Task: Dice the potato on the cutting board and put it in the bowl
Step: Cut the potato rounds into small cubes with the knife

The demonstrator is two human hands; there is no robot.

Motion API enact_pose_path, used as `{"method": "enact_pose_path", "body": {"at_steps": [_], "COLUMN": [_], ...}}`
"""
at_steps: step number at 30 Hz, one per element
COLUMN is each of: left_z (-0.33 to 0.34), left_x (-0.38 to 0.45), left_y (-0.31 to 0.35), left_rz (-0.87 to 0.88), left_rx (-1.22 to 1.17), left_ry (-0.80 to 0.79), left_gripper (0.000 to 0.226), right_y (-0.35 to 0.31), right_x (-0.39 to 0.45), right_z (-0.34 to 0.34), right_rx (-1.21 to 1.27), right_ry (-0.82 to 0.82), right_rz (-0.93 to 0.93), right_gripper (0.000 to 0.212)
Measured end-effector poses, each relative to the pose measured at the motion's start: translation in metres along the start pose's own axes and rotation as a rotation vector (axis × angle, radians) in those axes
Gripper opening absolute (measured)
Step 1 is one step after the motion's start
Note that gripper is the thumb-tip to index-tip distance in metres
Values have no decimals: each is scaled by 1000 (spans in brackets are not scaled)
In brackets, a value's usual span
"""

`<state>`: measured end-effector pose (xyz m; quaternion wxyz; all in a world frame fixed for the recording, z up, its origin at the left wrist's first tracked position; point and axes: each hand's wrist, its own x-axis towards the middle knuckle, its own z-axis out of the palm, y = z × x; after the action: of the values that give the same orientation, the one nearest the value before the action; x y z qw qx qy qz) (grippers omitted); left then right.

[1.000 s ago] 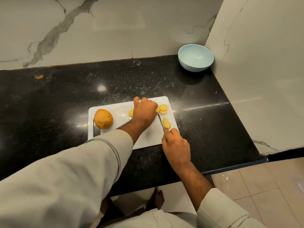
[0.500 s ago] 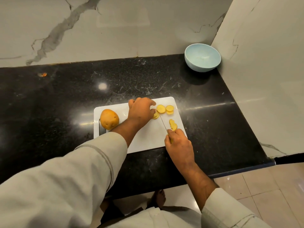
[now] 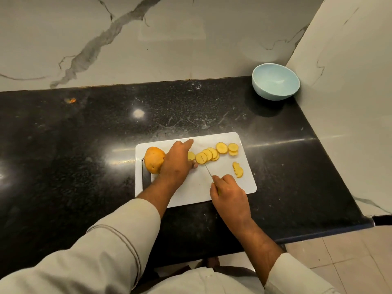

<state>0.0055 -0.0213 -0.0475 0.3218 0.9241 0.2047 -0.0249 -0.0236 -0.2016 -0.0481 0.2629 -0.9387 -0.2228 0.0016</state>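
Observation:
A white cutting board (image 3: 197, 185) lies on the black counter. A whole unpeeled potato (image 3: 153, 159) sits at its left end. A fanned row of round potato slices (image 3: 207, 154) runs across the board's far half, with two more slices (image 3: 227, 147) to the right and a few small cut pieces (image 3: 238, 169) nearer the right edge. My left hand (image 3: 176, 164) lies between the potato and the slices, index finger straight, covering part of the leftmost slice. My right hand (image 3: 230, 194) grips a knife (image 3: 208, 169), whose blade tip touches the row of slices. The light blue bowl (image 3: 274, 93) stands empty in the far right corner.
Marble walls close off the counter at the back and on the right, right beside the bowl. A small orange scrap (image 3: 71, 100) lies at the far left of the counter (image 3: 84, 145). The counter's front edge runs just below the board.
My left hand has slid left off the slices toward the whole potato, uncovering the fanned row. The right hand still holds the knife at the slices.

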Motion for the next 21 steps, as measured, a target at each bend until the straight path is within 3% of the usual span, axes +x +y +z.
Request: {"method": "enact_pose_path", "body": {"at_steps": [6, 11, 14, 17, 21], "left_z": [12, 21, 21, 23, 32], "left_x": [-29, -49, -58, -69, -82], "left_y": [3, -6, -12, -14, -19], "left_rz": [19, 31, 103, 209, 179], "left_rx": [-123, -167, -180, -155, -131], "left_ry": [181, 132, 235, 309, 253], "left_gripper": [69, 35, 17, 13, 22], "right_y": [-3, 1, 4, 8, 11], "right_x": [-5, -12, -16, -18, -18], "right_z": [3, 6, 7, 6, 3], "right_rx": [21, 41, 48, 42, 5], "right_ry": [-7, -21, -37, -74, -130], "right_rz": [-12, -8, -11, -36, -69], "right_gripper": [26, 24, 27, 30, 34]}}
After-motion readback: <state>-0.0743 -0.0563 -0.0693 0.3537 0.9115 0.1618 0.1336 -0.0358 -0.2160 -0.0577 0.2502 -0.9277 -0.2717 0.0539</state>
